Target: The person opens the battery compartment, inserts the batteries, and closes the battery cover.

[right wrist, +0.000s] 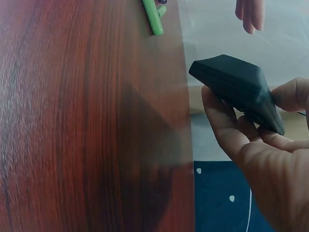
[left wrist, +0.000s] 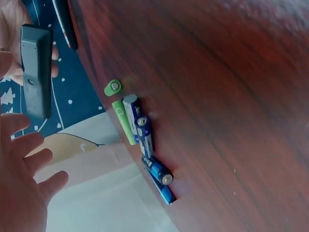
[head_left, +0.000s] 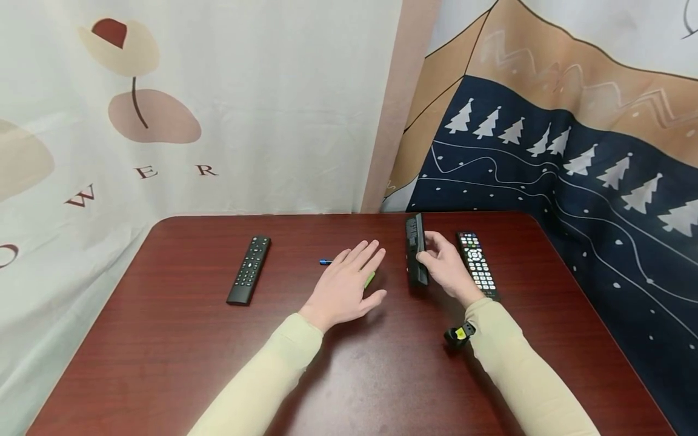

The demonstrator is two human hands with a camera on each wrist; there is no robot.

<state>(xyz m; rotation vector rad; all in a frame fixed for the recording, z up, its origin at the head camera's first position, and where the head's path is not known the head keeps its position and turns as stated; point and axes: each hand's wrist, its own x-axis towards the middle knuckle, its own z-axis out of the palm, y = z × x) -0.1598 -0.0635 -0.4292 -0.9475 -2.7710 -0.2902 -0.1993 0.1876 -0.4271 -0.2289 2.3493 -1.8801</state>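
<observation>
My right hand [head_left: 449, 269] grips a black remote control [head_left: 414, 251] by its side, turned up on edge above the far part of the table. In the left wrist view the back of that remote [left wrist: 36, 67] shows, its buttons facing away. My left hand [head_left: 349, 289] is spread flat, palm down, over the middle of the table, with nothing held. Several batteries lie in a row near it: green ones, such as a slim green battery [left wrist: 124, 123], and blue ones, such as a blue battery [left wrist: 158, 170]. In the head view the left hand hides most of them.
A second black remote [head_left: 249, 270] lies on the left side of the brown table [head_left: 163, 339]. Another remote with white buttons [head_left: 477, 263] lies just right of my right hand. Printed curtains [head_left: 283, 109] hang behind the table.
</observation>
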